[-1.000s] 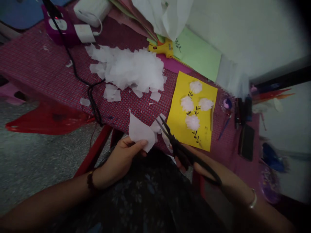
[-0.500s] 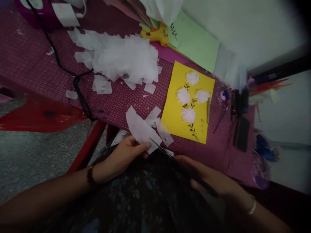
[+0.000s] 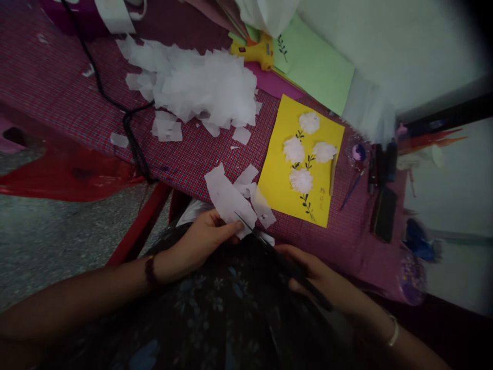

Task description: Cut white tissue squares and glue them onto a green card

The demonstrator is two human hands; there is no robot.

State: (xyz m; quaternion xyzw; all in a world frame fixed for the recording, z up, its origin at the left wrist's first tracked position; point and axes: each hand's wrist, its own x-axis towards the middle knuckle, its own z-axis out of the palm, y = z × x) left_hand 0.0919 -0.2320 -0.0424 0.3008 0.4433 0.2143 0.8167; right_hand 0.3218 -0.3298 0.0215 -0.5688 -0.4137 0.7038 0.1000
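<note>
White paper [image 3: 227, 195] is now lying under the tips of the scissors [image 3: 277, 257], whereas a second ago the blades were standing apart from it; its tall pointed corner is no longer showing. The left hand [image 3: 204, 234] is pinching the paper near its lower edge, and the right hand [image 3: 323, 277] is gripping the scissors, both above the near edge of the surface [image 3: 196, 164]. Checked cloth is covering that surface, where a pile of cut pieces [image 3: 204, 87] is spreading left of a yellow sheet [image 3: 269, 174] bearing four white flowers. Beyond, a glue gun [image 3: 256, 51] is resting near a pale wall [image 3: 385, 46]; a red bag [image 3: 73, 172] is showing over the speckled floor [image 3: 77, 226]. A purple box [image 3: 82, 18] is being cut off at the top, the right fingers are partly hiding the scissor handles, and the dark slab [image 3: 384, 213] at right is perhaps a phone.
</note>
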